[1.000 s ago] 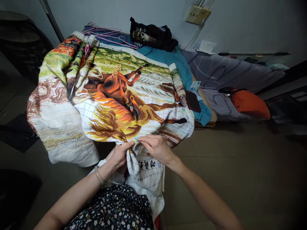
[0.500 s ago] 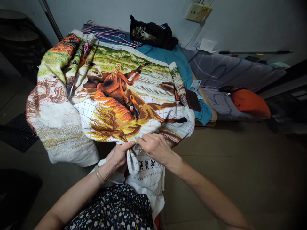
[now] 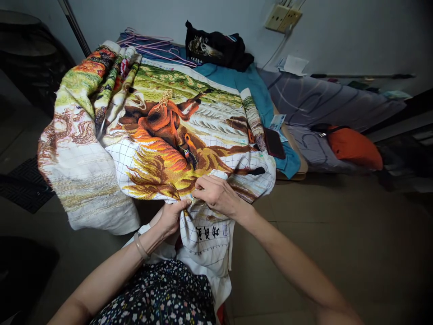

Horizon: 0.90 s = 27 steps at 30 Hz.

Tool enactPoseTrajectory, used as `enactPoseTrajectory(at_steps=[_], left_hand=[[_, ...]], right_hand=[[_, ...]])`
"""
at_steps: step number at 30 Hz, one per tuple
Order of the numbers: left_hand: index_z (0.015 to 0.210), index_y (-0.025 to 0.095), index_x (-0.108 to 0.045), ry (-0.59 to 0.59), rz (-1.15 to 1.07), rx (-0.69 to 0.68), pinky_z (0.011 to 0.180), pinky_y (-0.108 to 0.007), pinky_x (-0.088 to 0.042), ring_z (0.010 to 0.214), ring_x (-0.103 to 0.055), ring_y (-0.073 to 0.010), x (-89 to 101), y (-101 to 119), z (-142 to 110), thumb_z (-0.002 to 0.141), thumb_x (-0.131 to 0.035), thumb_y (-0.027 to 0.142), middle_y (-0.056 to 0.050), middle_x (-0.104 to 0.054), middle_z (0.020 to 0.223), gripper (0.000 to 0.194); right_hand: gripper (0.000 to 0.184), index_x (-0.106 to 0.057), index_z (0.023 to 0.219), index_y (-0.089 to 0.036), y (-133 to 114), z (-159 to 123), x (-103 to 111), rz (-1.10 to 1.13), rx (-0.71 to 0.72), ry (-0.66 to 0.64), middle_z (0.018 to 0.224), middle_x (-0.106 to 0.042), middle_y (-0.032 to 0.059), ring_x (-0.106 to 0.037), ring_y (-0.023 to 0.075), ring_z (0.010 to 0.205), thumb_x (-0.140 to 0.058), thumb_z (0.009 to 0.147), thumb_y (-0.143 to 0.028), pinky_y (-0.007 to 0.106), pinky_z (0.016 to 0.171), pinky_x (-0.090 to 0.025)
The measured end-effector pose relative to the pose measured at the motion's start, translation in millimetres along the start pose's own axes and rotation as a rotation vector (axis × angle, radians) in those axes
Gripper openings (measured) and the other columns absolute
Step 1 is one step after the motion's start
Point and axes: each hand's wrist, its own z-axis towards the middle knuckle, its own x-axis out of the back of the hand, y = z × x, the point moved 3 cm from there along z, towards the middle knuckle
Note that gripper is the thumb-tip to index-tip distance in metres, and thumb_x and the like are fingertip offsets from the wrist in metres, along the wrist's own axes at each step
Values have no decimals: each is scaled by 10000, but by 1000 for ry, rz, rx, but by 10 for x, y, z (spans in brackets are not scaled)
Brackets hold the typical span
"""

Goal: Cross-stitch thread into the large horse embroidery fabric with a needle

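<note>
A large cross-stitch cloth (image 3: 158, 158) with horses in brown, orange and yellow spreads out in front of me, its left part bunched in folds. My left hand (image 3: 171, 216) pinches the near edge of the cloth between thumb and fingers, the other fingers hidden beneath. Just to its right, my right hand (image 3: 216, 195) is closed with fingertips pinched together right above the fabric. Whatever is in that pinch, perhaps a needle or thread, is too small to make out. Black stitched characters (image 3: 208, 232) show on the cloth hanging below the hands.
Behind the cloth lie pink hangers (image 3: 149, 43) and a black bag (image 3: 218, 47) on a teal cover (image 3: 233, 76). A dark phone (image 3: 274, 143) rests at the cloth's right edge. Farther right is an orange bag (image 3: 355, 146). A wall socket (image 3: 283, 18) is above.
My right hand has risen slightly away from me, off the spot beside my left thumb. My left hand keeps its hold on the cloth. The view has shifted a little.
</note>
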Motion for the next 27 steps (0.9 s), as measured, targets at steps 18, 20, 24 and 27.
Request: enactPoseTrajectory(at_steps=[18, 20, 24, 27], left_hand=[[930, 161, -688, -57, -22, 10, 889, -358, -446, 851, -640, -204, -3, 27, -35, 546, -796, 129, -35, -717, 837, 400], [855, 164, -693, -43, -38, 28, 873, -342, -449, 805, -634, -188, 18, 20, -41, 543, -797, 146, -24, -711, 795, 329], [658, 163, -664, 41, -67, 118, 781, -321, -474, 681, -607, -169, 70, -13, -47, 538, -795, 249, -1, -654, 625, 198], [640, 159, -658, 57, -67, 129, 733, -305, -475, 661, -601, -164, 70, -13, -47, 516, -795, 265, 2, -644, 603, 212]], right_hand=[[264, -616, 829, -148, -99, -57, 56, 26, 57, -9, 795, -528, 70, -420, 178, 765, -386, 958, -160, 303, 674, -315], [256, -614, 889, -130, -144, -80, 78, 56, 47, -7, 809, -537, 79, -437, 183, 784, -364, 946, -131, 307, 684, -323], [186, -589, 946, -120, -252, -103, 69, 11, 29, -11, 817, -542, 75, -452, 196, 797, -409, 922, -159, 325, 688, -319], [180, -576, 868, -150, -321, -103, 10, -116, 20, 21, 744, -520, 45, -432, 180, 718, -412, 939, -174, 325, 644, -289]])
